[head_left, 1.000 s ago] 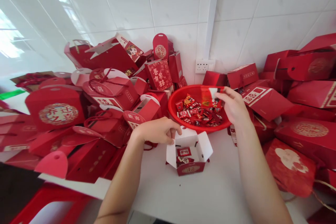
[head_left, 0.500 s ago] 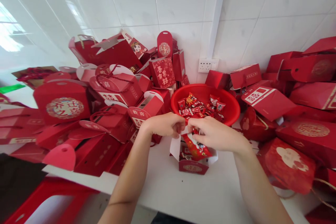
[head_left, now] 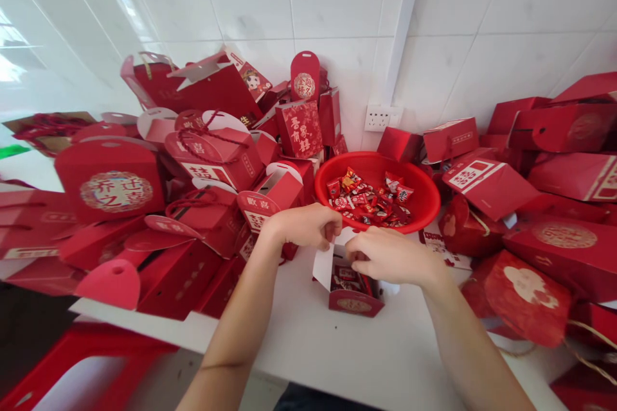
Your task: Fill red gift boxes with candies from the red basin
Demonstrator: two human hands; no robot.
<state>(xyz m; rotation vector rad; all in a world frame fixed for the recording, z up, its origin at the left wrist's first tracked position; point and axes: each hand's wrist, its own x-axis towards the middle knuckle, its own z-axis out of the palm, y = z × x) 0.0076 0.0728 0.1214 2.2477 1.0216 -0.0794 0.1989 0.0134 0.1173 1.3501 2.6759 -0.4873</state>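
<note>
A small red candy box (head_left: 355,304) with white inner flaps stands open on the white table, with red wrapped candies (head_left: 346,277) inside. My left hand (head_left: 311,226) is bent over the box's back left corner, its curled fingers closed at the white flap (head_left: 322,264). Over the box's right side, my right hand (head_left: 385,253) has its fingers curled down to the opening. Whatever those fingertips hold, if anything, is hidden. Just behind both hands sits a round red basin (head_left: 427,205) with several small wrapped candies (head_left: 366,199) on its bottom.
Many red gift boxes are piled on the left (head_left: 116,186) and on the right (head_left: 549,244). A power socket (head_left: 380,118) is on the tiled wall behind. The table's front edge (head_left: 193,337) runs near me, and a red stool (head_left: 87,359) stands at lower left.
My right hand has lowered, and the large red candy packet that stuck out of the box is now down inside, mostly hidden. My left hand stays at the flap.
</note>
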